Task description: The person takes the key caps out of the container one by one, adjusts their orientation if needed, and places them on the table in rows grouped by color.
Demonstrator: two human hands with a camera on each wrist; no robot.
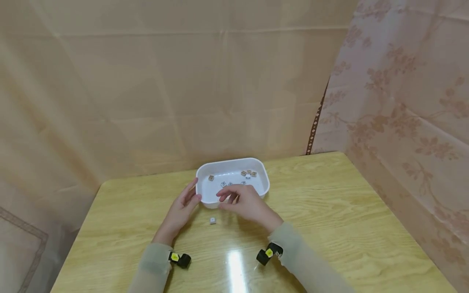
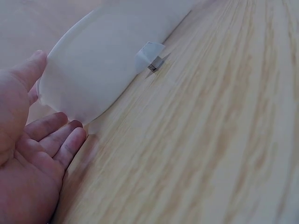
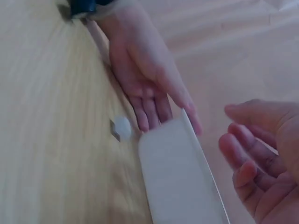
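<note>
A white plastic basin (image 1: 233, 162) with rounded corners holds several small square brown and whitish pieces, perhaps key switches. My left hand (image 1: 181, 206) touches its left end. In the left wrist view, the thumb lies against the rim and the fairly straight fingers (image 2: 69, 140) meet the lower wall. Above the basin's near rim is my right hand (image 1: 246, 202), its fingers loosely bent. The right wrist view shows no thing between that thumb and fingers (image 3: 245, 172). A single piece (image 1: 213, 220) with a white top and grey base (image 2: 156, 64) lies on the table before the basin.
The wood-grain table (image 1: 329, 211) has its back edge against a beige curtain (image 1: 220, 93). A pink flowered cloth (image 1: 414, 114) hangs along the right side. Each wrist carries a small black camera (image 1: 184, 261).
</note>
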